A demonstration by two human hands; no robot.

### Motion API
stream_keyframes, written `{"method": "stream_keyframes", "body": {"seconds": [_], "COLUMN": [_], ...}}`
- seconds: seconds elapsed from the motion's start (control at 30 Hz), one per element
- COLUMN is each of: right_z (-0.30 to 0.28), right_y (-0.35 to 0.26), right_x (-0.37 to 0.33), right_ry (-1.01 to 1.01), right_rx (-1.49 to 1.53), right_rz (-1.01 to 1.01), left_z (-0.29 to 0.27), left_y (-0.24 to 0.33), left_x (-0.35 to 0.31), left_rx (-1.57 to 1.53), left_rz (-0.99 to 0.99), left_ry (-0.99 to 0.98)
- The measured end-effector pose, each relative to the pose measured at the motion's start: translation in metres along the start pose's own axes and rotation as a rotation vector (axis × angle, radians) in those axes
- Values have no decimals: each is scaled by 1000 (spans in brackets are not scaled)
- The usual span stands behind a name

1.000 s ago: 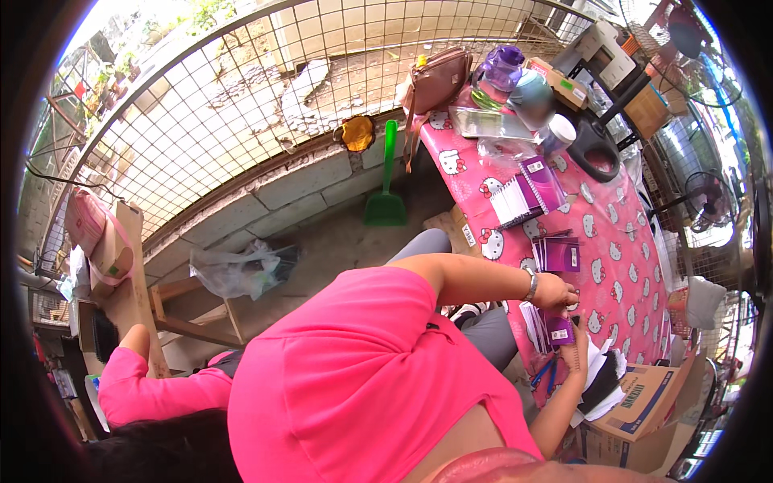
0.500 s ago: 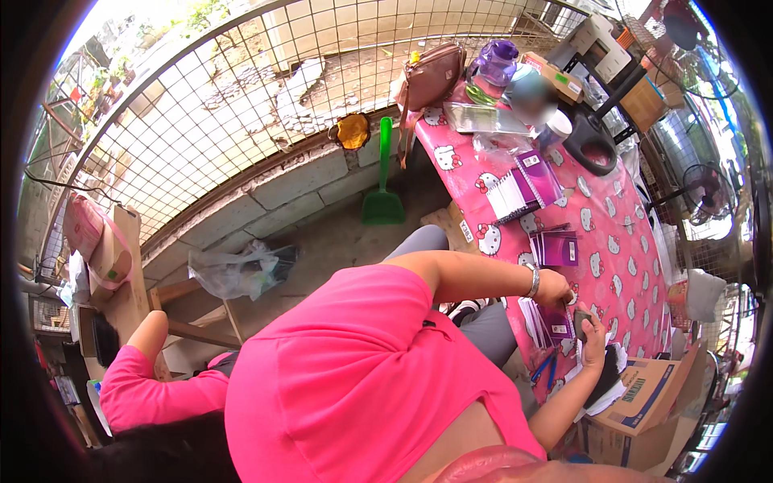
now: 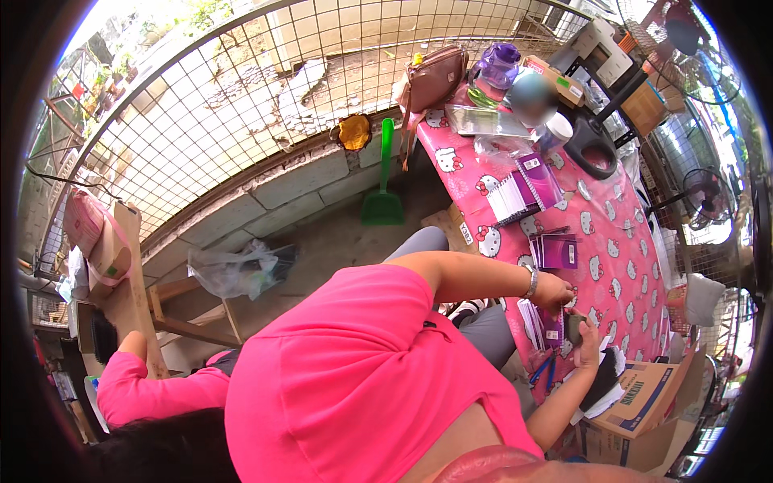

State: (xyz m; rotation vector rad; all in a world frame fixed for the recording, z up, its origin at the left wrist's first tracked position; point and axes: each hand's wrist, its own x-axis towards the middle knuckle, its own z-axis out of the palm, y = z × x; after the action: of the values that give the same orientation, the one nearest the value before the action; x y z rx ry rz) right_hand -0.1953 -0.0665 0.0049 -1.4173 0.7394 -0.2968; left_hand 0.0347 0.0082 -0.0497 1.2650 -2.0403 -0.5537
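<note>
A near, head-worn fisheye looks down at left hand (image 3: 551, 291), right hand (image 3: 589, 344), table (image 3: 628, 318)

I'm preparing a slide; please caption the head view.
A person's left hand and right hand close together near purple notebooks on a pink tablecloth.

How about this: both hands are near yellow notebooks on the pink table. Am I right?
Not quite: the notebooks are purple, as the head view shows. The left hand and right hand are indeed near them, on the pink table.
</note>
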Motion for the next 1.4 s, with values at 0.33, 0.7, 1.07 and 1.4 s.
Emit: {"method": "stream_keyframes", "body": {"seconds": [0.33,0.7,1.07,1.4], "right_z": [2,13,-91,29], "right_y": [-14,-14,84,8], "right_x": [12,16,31,-27], "right_ry": [-204,19,649,1043], "right_rx": [33,-166,-589,-570], "right_rz": [-87,19,95,-664], "left_z": [5,0,-3,6], "left_y": [-10,11,6,14], "left_x": [16,16,12,-1], "left_rx": [-29,-47,-203,-165], "left_rz": [-49,-71,-90,-234], "left_ry": [-53,-81,107,184]}}
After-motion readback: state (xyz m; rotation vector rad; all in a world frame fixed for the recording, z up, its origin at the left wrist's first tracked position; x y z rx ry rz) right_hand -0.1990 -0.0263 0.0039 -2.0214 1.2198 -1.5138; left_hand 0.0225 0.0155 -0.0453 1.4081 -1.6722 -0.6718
